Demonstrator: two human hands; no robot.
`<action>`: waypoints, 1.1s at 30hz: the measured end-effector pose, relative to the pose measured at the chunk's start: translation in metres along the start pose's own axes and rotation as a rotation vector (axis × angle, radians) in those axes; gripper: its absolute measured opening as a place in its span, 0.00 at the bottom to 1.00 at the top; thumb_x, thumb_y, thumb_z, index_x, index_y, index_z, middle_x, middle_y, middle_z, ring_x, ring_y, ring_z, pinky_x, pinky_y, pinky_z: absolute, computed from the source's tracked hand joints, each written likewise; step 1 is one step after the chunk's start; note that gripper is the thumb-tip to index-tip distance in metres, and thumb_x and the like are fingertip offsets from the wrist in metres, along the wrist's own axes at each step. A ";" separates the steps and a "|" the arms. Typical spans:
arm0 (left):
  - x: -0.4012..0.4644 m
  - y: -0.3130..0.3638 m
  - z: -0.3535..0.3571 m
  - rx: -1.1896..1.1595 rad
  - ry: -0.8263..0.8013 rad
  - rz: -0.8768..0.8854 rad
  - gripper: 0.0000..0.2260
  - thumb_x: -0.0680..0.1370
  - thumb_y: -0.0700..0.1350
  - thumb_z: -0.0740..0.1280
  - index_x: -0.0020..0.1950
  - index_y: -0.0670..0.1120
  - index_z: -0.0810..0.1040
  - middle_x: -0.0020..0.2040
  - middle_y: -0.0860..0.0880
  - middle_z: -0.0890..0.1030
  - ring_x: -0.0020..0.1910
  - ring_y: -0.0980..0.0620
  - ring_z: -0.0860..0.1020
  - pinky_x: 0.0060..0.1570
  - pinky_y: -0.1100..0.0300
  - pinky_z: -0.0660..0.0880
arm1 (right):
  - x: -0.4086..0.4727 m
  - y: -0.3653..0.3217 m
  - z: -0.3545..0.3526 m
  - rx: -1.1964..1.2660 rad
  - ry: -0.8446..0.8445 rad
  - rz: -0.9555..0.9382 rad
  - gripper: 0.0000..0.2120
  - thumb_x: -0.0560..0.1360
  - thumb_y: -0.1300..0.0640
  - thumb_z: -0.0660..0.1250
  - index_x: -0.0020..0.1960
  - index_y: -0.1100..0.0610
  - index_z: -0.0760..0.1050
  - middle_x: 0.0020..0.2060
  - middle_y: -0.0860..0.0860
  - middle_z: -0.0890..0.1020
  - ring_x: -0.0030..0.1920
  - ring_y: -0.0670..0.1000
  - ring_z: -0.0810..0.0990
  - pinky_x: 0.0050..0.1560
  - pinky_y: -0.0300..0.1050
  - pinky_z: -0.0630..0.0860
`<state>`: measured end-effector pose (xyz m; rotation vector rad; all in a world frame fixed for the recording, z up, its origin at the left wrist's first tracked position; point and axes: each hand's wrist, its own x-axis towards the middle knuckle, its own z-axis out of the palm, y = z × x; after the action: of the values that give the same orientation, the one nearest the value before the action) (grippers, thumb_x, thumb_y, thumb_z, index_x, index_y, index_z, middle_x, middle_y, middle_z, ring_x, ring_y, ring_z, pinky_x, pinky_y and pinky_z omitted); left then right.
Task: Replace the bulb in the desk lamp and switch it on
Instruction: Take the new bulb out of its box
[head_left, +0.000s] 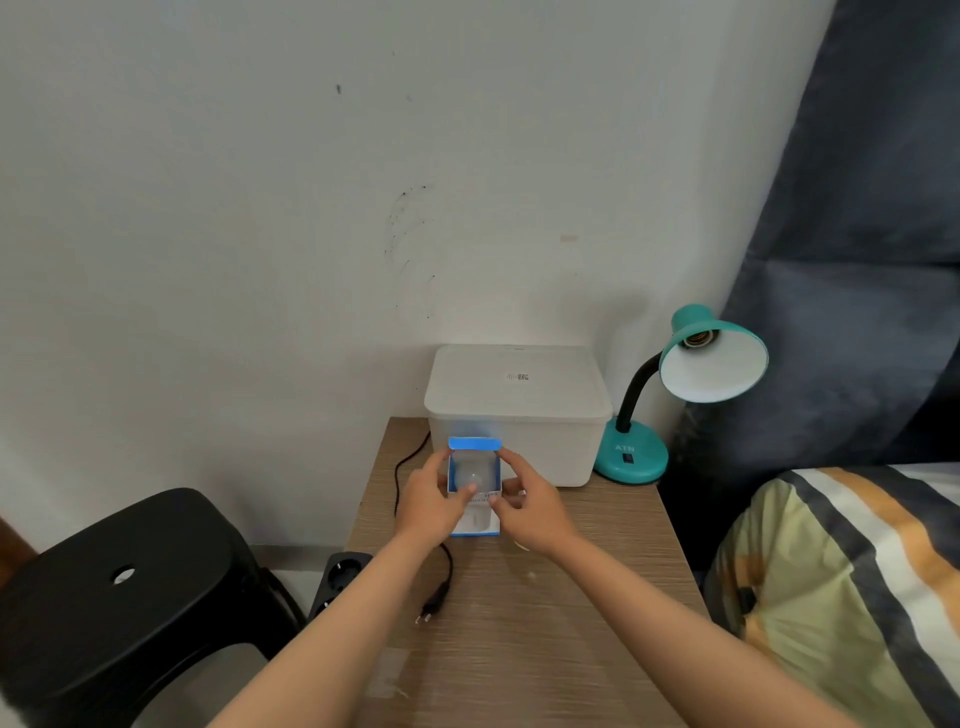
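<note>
Surface: small wood-grain table (545, 613) set against a pale wall.
Bulb box: blue-and-white carton (474, 488) held above the table's middle, top flap open and standing up toward the far side.
Bulb: white dome (471, 474) visible inside the open carton mouth, seated in the box.
Left hand: (431, 501) grips the carton's left side; its thumb reaches over the near edge and touches the bulb.
Right hand: (530, 501) grips the carton's right side, fingers at the upper right corner and near face.
Desk lamp: teal lamp (675, 395) at the table's far right corner, shade facing the camera, socket (698, 339) bare, no bulb fitted.
Lamp switch: small dark rocker (628, 458) on the teal base; position cannot be told.
Plug: black cord and plug (432, 605) lying loose on the table, not inserted.
Power strip: dark socket strip (340, 577) below the table's left edge.
Storage box: white lidded container (519, 410) just behind the carton.
</note>
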<state>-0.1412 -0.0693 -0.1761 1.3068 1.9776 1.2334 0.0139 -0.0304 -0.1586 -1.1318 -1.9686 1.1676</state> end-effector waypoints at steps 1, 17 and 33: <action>0.000 -0.002 -0.002 0.003 -0.032 0.017 0.29 0.70 0.51 0.72 0.69 0.59 0.64 0.59 0.53 0.73 0.54 0.55 0.74 0.55 0.54 0.74 | 0.001 -0.002 -0.002 -0.041 -0.013 -0.018 0.29 0.75 0.59 0.65 0.72 0.45 0.61 0.51 0.52 0.77 0.49 0.52 0.80 0.43 0.33 0.76; 0.007 -0.003 -0.023 0.109 -0.304 0.097 0.41 0.68 0.50 0.75 0.75 0.55 0.55 0.65 0.48 0.69 0.64 0.53 0.67 0.61 0.60 0.64 | 0.015 -0.011 -0.009 -0.267 0.103 -0.108 0.21 0.72 0.53 0.69 0.64 0.53 0.72 0.52 0.48 0.80 0.42 0.45 0.77 0.47 0.42 0.77; 0.006 -0.003 -0.027 0.070 -0.302 0.096 0.41 0.67 0.50 0.76 0.74 0.56 0.56 0.65 0.50 0.69 0.64 0.54 0.68 0.60 0.61 0.63 | 0.033 -0.026 0.000 -0.401 0.028 -0.033 0.26 0.61 0.47 0.75 0.56 0.55 0.75 0.49 0.49 0.81 0.48 0.49 0.79 0.47 0.44 0.78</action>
<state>-0.1658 -0.0758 -0.1646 1.5380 1.7747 0.9489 -0.0113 -0.0084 -0.1339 -1.2943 -2.2521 0.7517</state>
